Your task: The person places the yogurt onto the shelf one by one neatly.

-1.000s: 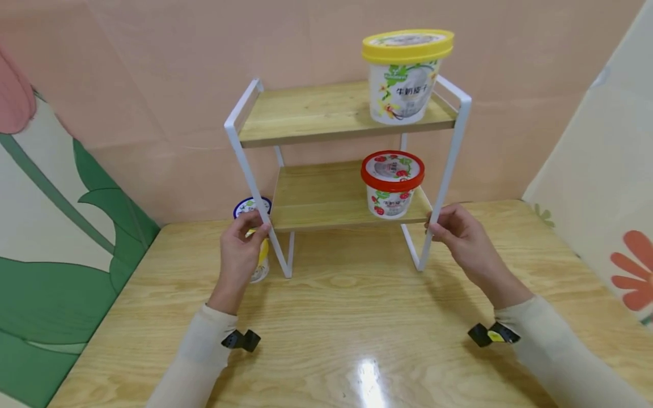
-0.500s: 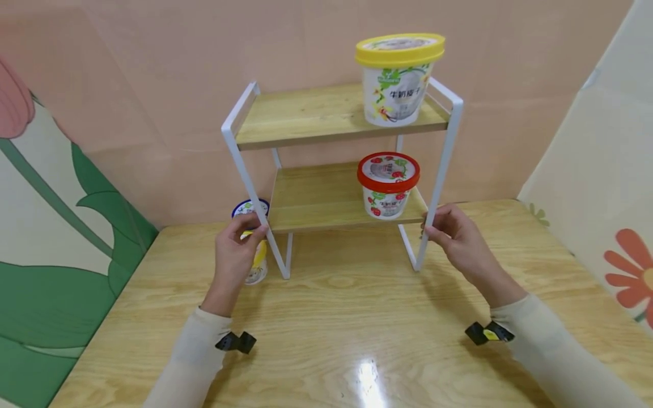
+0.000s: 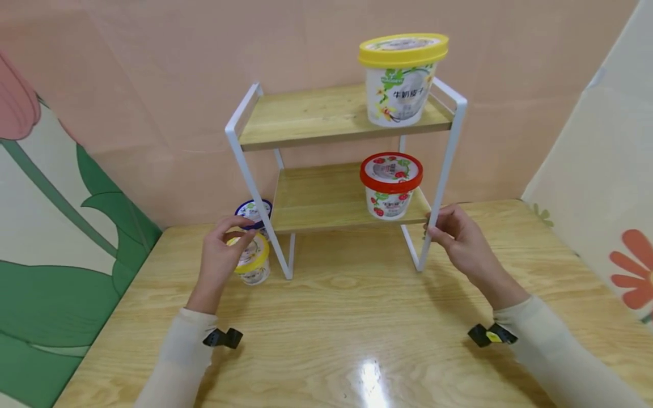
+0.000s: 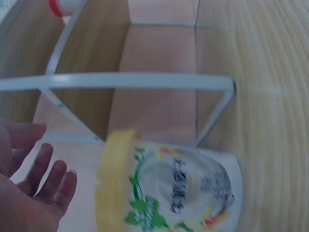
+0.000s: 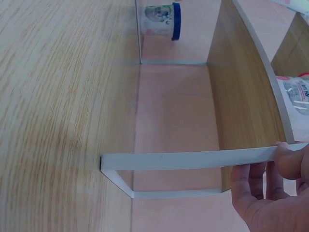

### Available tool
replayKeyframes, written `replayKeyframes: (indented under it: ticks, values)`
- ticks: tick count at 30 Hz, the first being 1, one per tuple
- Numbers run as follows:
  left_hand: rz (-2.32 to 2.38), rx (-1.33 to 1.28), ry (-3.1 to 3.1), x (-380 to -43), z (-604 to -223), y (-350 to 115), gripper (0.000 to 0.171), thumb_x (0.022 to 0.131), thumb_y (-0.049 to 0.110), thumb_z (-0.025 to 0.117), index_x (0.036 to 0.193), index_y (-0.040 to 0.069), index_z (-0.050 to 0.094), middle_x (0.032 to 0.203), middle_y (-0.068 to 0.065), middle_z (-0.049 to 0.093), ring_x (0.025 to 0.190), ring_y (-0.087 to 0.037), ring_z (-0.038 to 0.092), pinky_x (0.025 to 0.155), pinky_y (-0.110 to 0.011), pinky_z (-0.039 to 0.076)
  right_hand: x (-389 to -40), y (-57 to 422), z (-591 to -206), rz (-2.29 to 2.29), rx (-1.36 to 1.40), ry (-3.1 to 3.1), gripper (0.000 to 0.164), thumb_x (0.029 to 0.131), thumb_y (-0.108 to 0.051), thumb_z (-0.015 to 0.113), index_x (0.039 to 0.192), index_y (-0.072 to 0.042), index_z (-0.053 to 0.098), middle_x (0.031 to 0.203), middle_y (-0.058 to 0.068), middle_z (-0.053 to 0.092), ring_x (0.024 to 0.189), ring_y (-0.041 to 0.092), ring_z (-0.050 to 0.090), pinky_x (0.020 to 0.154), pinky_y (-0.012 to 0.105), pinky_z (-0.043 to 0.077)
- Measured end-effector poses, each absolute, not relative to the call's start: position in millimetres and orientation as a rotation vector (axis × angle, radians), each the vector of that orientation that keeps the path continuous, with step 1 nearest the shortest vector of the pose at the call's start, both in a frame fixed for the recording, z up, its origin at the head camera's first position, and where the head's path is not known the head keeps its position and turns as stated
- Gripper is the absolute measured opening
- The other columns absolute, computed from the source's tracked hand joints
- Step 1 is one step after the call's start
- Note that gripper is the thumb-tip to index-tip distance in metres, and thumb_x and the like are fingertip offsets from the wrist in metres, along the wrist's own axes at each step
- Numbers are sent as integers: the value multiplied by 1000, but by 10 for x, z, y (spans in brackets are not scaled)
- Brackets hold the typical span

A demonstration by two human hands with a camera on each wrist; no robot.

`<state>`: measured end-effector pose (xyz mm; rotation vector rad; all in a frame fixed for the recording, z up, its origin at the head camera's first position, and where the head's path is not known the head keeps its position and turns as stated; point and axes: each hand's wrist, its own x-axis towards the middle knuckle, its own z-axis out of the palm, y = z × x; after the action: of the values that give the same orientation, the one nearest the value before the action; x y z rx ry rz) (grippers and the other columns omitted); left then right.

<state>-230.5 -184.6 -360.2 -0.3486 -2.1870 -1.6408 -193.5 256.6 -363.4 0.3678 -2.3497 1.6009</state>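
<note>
A two-tier wooden shelf with a white metal frame [image 3: 442,170] stands on the table. My right hand [image 3: 466,249] grips its right front leg between thumb and fingers, level with the lower board [image 3: 321,195]. Off the left leg, my left hand [image 3: 215,258] hovers with loosely bent fingers, holding nothing. In the head view it partly overlaps a yellow-lidded tub [image 3: 254,275]; the left wrist view shows its fingers [image 4: 43,169] apart from that tub's lid. Behind this tub stands a blue-lidded one [image 3: 250,211], partly hidden.
On the upper board [image 3: 301,113] stands another yellow-lidded tub [image 3: 400,93], at the right end. A red-lidded tub [image 3: 390,201] sits below it on the lower board. A pinkish cloth [image 3: 178,113] hangs behind the wooden table [image 3: 326,328].
My left hand has let go of the shelf's left leg and moved a little left, uncovering more of the two tubs there. The right hand keeps its grip; the shelf stays put.
</note>
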Motion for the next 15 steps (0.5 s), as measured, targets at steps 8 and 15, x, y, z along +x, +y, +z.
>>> replayKeyframes:
  ticks: [8,15]
  values:
    - [-1485,-290,-2348,-2371,-3704,-1984,27,87,5,76,113,2,70,121,-12,62,115,-15,53,101,-40,48,-1930,2561,-3642,1611,372,-2332,16,98,1,56,113,-3,50,96,-18,64,88,5,64,78,15,56]
    - [-1452,-376,-2627,-2400,-3740,-2114,56,84,20,80,135,11,57,143,-15,43,138,-40,37,115,-62,29,-1926,2553,-3630,1613,381,-2320,16,98,2,56,111,-5,51,95,-18,64,86,3,64,77,15,56]
